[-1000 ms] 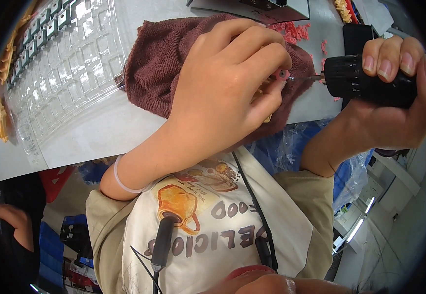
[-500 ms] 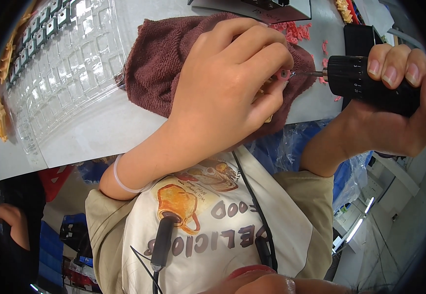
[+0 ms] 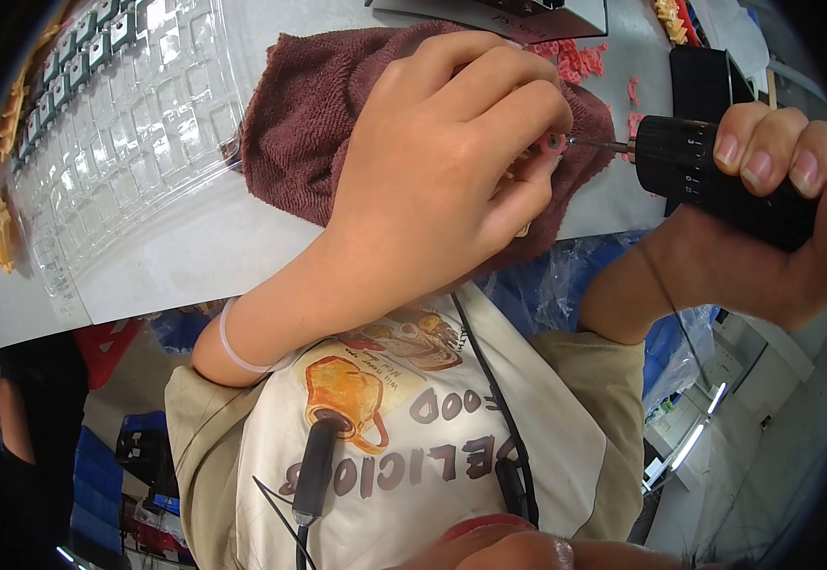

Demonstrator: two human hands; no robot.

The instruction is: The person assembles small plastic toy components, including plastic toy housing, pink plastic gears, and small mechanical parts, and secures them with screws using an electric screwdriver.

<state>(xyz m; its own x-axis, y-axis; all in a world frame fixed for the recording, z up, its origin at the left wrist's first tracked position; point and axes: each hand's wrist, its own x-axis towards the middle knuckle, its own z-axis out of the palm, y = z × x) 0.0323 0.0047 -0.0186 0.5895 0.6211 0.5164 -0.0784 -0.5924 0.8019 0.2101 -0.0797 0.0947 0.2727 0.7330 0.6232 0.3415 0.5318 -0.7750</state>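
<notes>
A small pink part (image 3: 552,143) is pinched by the curled left hand (image 3: 442,161) above the maroon towel (image 3: 309,133); the black electric screwdriver (image 3: 718,180) is gripped at right by the right hand (image 3: 765,218), bit against part

Bare desk (image 3: 195,256) lies open between the clear plastic tray (image 3: 119,142) and the maroon towel (image 3: 309,123), while pink parts (image 3: 575,57) crowd the far edge.
</notes>
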